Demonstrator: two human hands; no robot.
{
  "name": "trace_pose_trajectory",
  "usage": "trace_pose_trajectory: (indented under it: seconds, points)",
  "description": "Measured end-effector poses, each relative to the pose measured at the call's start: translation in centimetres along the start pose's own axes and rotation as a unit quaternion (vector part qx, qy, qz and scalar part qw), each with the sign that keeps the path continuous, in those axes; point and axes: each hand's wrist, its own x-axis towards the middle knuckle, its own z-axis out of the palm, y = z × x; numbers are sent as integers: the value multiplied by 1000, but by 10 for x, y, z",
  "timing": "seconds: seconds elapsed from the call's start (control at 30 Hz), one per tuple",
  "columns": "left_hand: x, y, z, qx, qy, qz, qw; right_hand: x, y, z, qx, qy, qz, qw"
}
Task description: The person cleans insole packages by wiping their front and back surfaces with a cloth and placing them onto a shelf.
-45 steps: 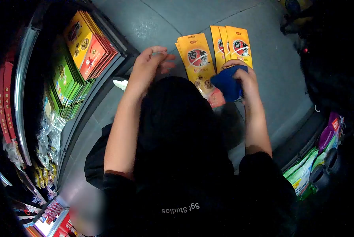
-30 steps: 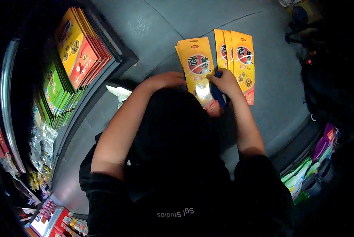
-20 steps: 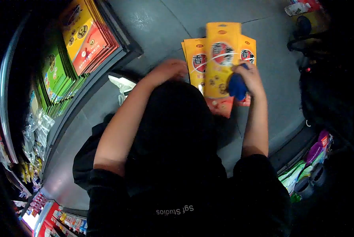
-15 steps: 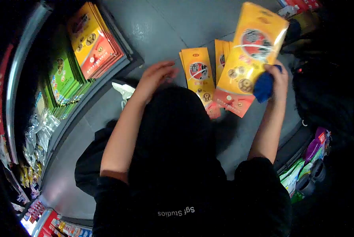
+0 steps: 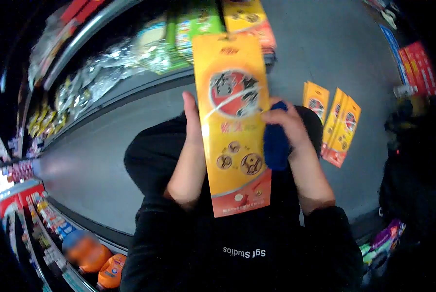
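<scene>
A yellow packet [image 5: 232,131] with a red lower end is held up in front of my body. My right hand [image 5: 288,124] pinches its right edge and also has a dark blue cloth [image 5: 275,146] in its grasp. My left hand [image 5: 192,119] is at the packet's left edge, thumb raised; its other fingers are hidden behind the packet. On the grey floor to the right lie more yellow packets, some in a left group [image 5: 316,101] and others overlapping in a right group [image 5: 343,127].
Green packets [image 5: 198,24] and a yellow-red stack [image 5: 249,17] fill the shelf at the top. Clear plastic bags [image 5: 101,73] hang left of them. Orange bottles [image 5: 111,270] stand at lower left. Red packages [image 5: 419,65] and a dark object are at the right.
The view has turned toward the left shelves. The lifted packet and blue cloth moved from the floor groups to in front of my body, and my left hand came to the packet's left edge.
</scene>
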Motion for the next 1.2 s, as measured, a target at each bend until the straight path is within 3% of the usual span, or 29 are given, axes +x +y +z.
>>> trace_pose_trajectory:
  seconds: [0.03,0.07,0.17,0.27,0.3,0.33,0.37,0.4,0.47,0.53,0.57,0.6,0.63,0.7,0.73,0.77,0.8,0.83,0.9,1.07,1.2]
  points:
    - [-8,5,8,257,135,61,955,11,12,11,-28,-46,9,999]
    - [-16,16,3,215,105,65,969,22,23,23,-60,-90,22,994]
    - [-37,42,7,156,144,117,970,42,46,58,-196,-134,-18,971]
    - [-62,59,1,113,117,160,974,42,49,84,-274,-130,-91,949]
    - [-70,64,2,34,91,136,986,40,45,89,-324,-92,-118,934]
    - [-73,57,0,-44,61,110,991,35,35,78,-281,-61,-62,956]
    - [-75,59,-4,-15,71,105,992,34,25,75,-243,-27,-10,970]
    - [-74,60,-6,-25,71,110,991,30,14,76,-230,24,-45,972]
    - [-67,55,-8,34,-22,97,994,24,-1,65,-88,11,-79,993]
    - [-68,51,3,73,27,97,992,16,-8,69,-126,45,-195,972]
    - [-66,48,7,85,64,99,989,9,-8,76,-135,47,-193,971]
    - [-65,45,7,97,101,100,985,2,-4,88,-225,83,-249,938]
    - [-64,44,4,72,52,98,991,-1,0,97,-310,117,-304,893]
    - [-70,43,-10,7,52,112,992,-2,12,99,-499,-5,-405,766]
    - [-73,43,-12,-53,54,126,989,-3,27,101,-519,-56,-385,761]
    - [-75,43,-10,16,65,133,989,-5,34,108,-567,-110,-349,738]
    - [-76,42,-8,143,170,142,965,-3,38,115,-634,-140,-354,673]
    - [-79,43,-16,81,129,138,979,-2,49,116,-666,-143,-338,649]
    - [-81,43,-24,24,60,149,987,-1,65,113,-684,-129,-334,636]
    - [-80,38,-25,21,97,127,987,0,60,107,-709,-109,-290,634]
    - [-78,31,-23,38,97,78,991,17,42,90,-735,-11,-307,605]
